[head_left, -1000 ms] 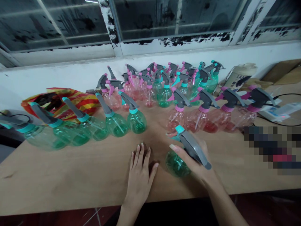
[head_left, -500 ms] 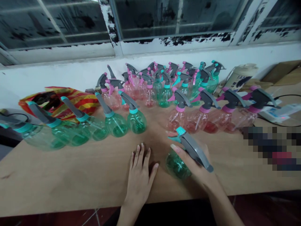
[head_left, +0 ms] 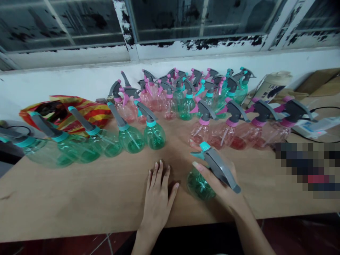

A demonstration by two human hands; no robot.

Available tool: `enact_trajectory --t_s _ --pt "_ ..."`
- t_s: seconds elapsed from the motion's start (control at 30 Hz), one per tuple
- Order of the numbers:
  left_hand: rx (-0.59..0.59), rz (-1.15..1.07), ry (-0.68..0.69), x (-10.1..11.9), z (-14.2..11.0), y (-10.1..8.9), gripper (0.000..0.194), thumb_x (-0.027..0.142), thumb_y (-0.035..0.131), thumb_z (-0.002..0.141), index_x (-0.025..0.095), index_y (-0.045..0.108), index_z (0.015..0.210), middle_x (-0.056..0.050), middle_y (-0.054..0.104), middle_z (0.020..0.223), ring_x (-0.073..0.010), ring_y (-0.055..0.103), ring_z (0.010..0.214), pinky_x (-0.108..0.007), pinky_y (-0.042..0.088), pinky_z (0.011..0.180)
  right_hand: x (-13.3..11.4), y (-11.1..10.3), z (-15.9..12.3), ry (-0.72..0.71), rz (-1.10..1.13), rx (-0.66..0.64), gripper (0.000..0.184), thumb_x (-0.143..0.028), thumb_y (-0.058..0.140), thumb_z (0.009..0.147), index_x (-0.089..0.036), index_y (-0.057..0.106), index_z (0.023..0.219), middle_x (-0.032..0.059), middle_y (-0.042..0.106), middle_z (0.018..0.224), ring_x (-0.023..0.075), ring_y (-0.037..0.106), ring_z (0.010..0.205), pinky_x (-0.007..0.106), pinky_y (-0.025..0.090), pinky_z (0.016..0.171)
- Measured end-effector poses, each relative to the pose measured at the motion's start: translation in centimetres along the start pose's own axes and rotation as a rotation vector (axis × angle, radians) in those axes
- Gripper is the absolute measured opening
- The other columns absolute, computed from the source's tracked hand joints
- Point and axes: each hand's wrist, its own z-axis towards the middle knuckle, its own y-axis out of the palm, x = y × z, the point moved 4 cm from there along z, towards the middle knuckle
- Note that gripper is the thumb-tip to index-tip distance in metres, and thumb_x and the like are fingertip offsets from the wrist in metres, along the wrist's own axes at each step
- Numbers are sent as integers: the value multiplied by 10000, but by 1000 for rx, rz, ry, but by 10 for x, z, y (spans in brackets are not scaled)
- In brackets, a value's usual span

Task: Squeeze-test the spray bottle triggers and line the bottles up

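Barely anything has shifted since the earlier frame, though the teal trigger now shows more plainly beyond the right thumb. Curled around the clear green plastic spray bottle with a grey-and-teal head, the right hand holds it near the table's front edge, before a row of clear pink spray bottles with grey-and-pink heads. Beside it, the left hand rests palm down, fingers slightly spread, on the pale brown wooden table, holding nothing.

Black clothing — bare forearms — slim fingers, longish nails.
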Motion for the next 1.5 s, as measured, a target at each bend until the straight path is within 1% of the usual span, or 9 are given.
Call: enact_trajectory --t_s 0.2,0.4,0.6,0.8,0.9,1.07,1.2,1.37,1.5 --pt "32 -10 -11 0 0 -1 513 375 406 1005 117 378 1448 -183 397 1525 -300 312 1437 -543 332 1134 -5 1 4 -29 5 -12 244 -244 600 906 -285 635 1144 36 693 1128 221 641 1103 396 497 979" --pt "-9 -5 -6 2 1 -3 524 357 427 998 85 378 1443 -203 373 1532 -317 300 1440 -558 335 1128 -7 7 8 -52 11 -15 206 -236 611 904 -266 636 1106 31 696 1068 204 642 1069 387 465 1014" --pt "1 -24 -19 1 0 -2 521 358 417 1002 110 358 1457 -185 374 1537 -302 283 1449 -553 328 1133 -6 9 8 -18 22 -12 223 -243 609 909 -269 654 1126 15 721 1063 188 666 1043 341 517 926" --pt "-3 -30 -19 0 -1 0 520 365 409 1006 113 357 1458 -183 375 1537 -300 271 1452 -547 319 1142 -3 7 4 33 -50 66 77 -279 622 904 -255 690 879 -15 704 778 146 683 688 276 550 638" --pt "4 -35 -21 0 -1 -1 516 368 408 1007 127 356 1460 -176 378 1537 -295 280 1450 -542 319 1143 -2 8 2 33 -25 52 85 -291 622 903 -256 695 928 2 727 857 178 710 819 307 565 740" --pt "5 -24 -17 2 -1 -1 524 359 410 1005 95 361 1456 -196 364 1539 -304 280 1449 -551 323 1135 -3 9 3 28 9 8 244 -295 622 899 -260 665 1138 36 722 1115 208 661 1083 364 507 967" --pt "10 -17 -18 1 -1 -2 516 363 413 1003 102 377 1446 -191 383 1530 -304 293 1443 -545 331 1133 -4 8 4 17 -8 31 307 -277 633 882 -260 635 1189 43 724 1062 211 678 1030 384 509 970" --pt "24 -23 -14 0 -1 0 510 372 424 998 116 393 1438 -190 384 1529 -305 295 1443 -549 332 1132 -5 8 4 12 21 59 447 -250 663 852 -273 566 1288 54 679 1212 212 665 1077 363 526 949" --pt "29 -21 -21 0 -1 1 515 374 425 999 122 381 1446 -180 385 1532 -297 292 1445 -542 326 1138 -6 8 5 1 20 43 400 -235 650 861 -286 593 1254 47 676 1204 214 658 1089 374 512 972"
